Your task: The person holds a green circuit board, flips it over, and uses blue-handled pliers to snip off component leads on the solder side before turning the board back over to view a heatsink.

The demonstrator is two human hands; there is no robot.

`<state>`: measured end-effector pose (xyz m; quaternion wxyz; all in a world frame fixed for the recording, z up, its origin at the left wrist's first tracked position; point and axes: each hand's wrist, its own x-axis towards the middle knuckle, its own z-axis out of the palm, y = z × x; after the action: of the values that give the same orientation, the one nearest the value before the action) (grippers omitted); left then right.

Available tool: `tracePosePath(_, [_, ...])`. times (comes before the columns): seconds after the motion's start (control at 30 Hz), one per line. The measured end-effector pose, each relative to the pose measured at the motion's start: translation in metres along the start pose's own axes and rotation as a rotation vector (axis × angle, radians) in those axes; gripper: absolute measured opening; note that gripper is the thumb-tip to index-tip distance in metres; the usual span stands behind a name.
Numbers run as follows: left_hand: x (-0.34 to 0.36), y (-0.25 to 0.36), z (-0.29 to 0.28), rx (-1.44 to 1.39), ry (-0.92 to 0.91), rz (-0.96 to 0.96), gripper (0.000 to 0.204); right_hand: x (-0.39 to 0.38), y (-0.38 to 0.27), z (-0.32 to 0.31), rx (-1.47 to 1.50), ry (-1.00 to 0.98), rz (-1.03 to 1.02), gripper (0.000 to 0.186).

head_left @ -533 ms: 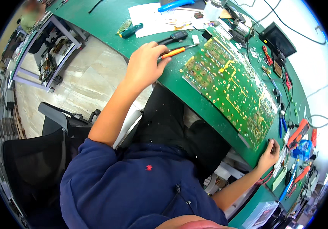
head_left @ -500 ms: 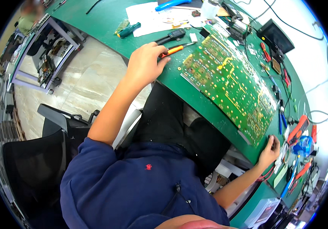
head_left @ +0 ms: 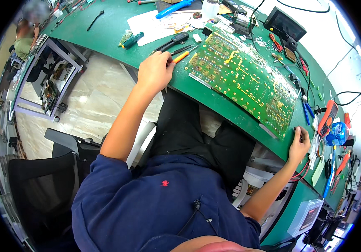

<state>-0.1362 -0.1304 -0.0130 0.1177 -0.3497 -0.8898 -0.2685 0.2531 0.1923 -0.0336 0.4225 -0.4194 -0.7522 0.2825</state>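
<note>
My left hand (head_left: 155, 70) is at the table's near edge, its bent fingers closed round the end of an orange-handled screwdriver (head_left: 181, 57). The screwdriver's shaft points toward a large green circuit board (head_left: 243, 80), which lies flat with its solder side up. Just beyond that hand lie black tweezers (head_left: 183, 49) and a black pen-shaped tool (head_left: 178, 38). To the right of the board, my right hand (head_left: 299, 145) rests by the table edge with fingers curled. Something dark shows at its fingertips, too small to name.
A green-handled screwdriver (head_left: 133, 40) lies by white paper (head_left: 147, 26). A small monitor (head_left: 284, 27) stands at the back right. Blue-handled pliers (head_left: 307, 111), an orange multimeter (head_left: 327, 119) and cables crowd the right side. A black chair (head_left: 42, 185) stands at my left.
The view has turned slightly, so the table and board appear shifted left. My left hand covers more of the orange screwdriver's handle. My right hand stays by the table edge, fingers curled.
</note>
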Motion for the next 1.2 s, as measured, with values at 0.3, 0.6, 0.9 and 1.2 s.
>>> tracePosePath(0.3, [-0.011, 0.002, -0.014, -0.039, -0.077, 0.017, 0.015, -0.003, 0.000, 0.000, -0.019, 0.012, -0.027, 0.027])
tracePosePath(0.6, [-0.040, -0.010, 0.005, -0.111, 0.138, 0.179, 0.018, -0.001, -0.009, 0.006, -0.008, 0.096, -0.112, 0.025])
tracePosePath(0.9, [-0.059, -0.015, 0.028, -0.239, 0.295, 0.217, 0.033, 0.015, 0.021, -0.004, -0.322, 0.387, -0.168, 0.026])
tracePosePath(1.2, [-0.096, -0.016, 0.045, -0.333, 0.409, 0.254, 0.059, 0.115, 0.028, -0.012, -0.921, -0.245, -0.050, 0.050])
